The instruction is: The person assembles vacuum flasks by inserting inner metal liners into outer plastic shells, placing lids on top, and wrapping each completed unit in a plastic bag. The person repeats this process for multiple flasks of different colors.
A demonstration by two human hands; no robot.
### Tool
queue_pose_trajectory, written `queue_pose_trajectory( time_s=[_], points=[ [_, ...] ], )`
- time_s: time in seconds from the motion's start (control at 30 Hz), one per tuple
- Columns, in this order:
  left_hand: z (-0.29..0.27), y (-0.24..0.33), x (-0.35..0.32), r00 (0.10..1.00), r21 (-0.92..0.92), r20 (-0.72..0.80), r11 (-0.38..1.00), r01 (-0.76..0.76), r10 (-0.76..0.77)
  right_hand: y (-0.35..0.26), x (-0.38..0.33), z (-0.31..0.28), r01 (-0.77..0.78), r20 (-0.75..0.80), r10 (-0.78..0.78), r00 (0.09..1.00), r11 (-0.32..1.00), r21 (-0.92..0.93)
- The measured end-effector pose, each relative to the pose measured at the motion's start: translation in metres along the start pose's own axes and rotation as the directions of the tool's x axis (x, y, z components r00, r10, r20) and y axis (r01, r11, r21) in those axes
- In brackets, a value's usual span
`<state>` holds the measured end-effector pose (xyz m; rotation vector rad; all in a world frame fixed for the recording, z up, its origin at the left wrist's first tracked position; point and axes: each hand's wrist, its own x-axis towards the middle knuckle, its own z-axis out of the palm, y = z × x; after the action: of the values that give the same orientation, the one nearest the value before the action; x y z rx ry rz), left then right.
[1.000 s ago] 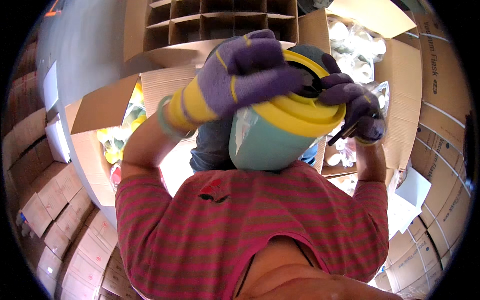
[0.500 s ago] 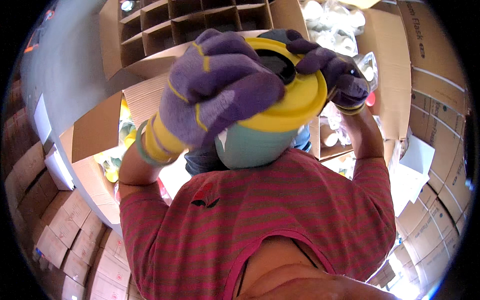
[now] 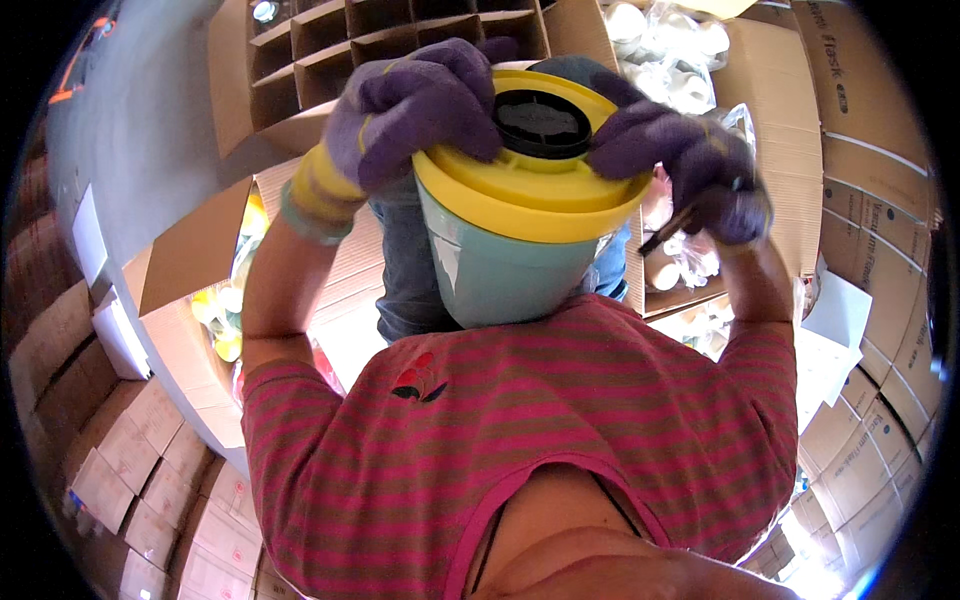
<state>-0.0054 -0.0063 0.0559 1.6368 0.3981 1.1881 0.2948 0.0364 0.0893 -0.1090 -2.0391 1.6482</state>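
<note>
A pale teal flask (image 3: 505,270) with a wide yellow collar (image 3: 520,210) and a round black insert (image 3: 543,122) in its top stands tilted against my chest. My left hand (image 3: 415,115), in a purple and yellow knit glove, closes on the collar's left side. On the opposite side, my gloved right hand (image 3: 690,170) presses its bent fingers to the collar near the black insert. A thin dark stick-like tool (image 3: 664,232) juts out beneath that right hand; its kind and most of its length are hidden.
Ahead is a carton with cardboard dividers (image 3: 375,30). Open cartons hold yellow-and-white parts (image 3: 228,310) on the left and bagged white parts (image 3: 685,70) on the right. Stacked cartons (image 3: 870,250) line the right side, and more boxes (image 3: 130,440) stand at lower left.
Both hands have moved apart, uncovering the black insert. My left hand has shifted up and left to the collar's edge, my right hand slightly down and right. The flask's top has tipped towards me.
</note>
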Motion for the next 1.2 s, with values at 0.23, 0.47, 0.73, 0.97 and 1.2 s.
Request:
queue_pose_trajectory(
  time_s=[0.23, 0.47, 0.73, 0.97, 1.2],
  points=[
    [0.048, 0.061, 0.010, 0.999, 0.679, 0.022, 0.733, -0.043, 0.038, 0.038, -0.001, 0.006, 0.079, -0.113, -0.058, 0.992, 0.979, 0.188],
    [0.017, -0.008, -0.010, 0.960, 0.221, -0.009, 0.937, -0.270, 0.279, -0.003, -0.005, 0.055, 0.078, -0.169, -0.123, 0.978, 0.964, -0.254],
    [0.018, 0.029, -0.003, 0.998, 0.279, -0.055, 0.959, 0.048, -0.034, -0.005, 0.007, 0.019, 0.046, -0.107, -0.044, 0.993, 0.999, 0.016],
    [0.062, 0.088, 0.017, 0.991, 0.648, -0.122, 0.752, 0.118, -0.050, 0.025, -0.005, -0.008, -0.072, 0.076, 0.067, 0.995, 0.995, 0.064],
    [0.029, 0.024, -0.007, 0.909, 0.501, 0.082, 0.771, -0.392, 0.409, 0.000, 0.004, 0.025, 0.073, 0.093, -0.057, 0.994, 0.981, -0.182]
  ],
)
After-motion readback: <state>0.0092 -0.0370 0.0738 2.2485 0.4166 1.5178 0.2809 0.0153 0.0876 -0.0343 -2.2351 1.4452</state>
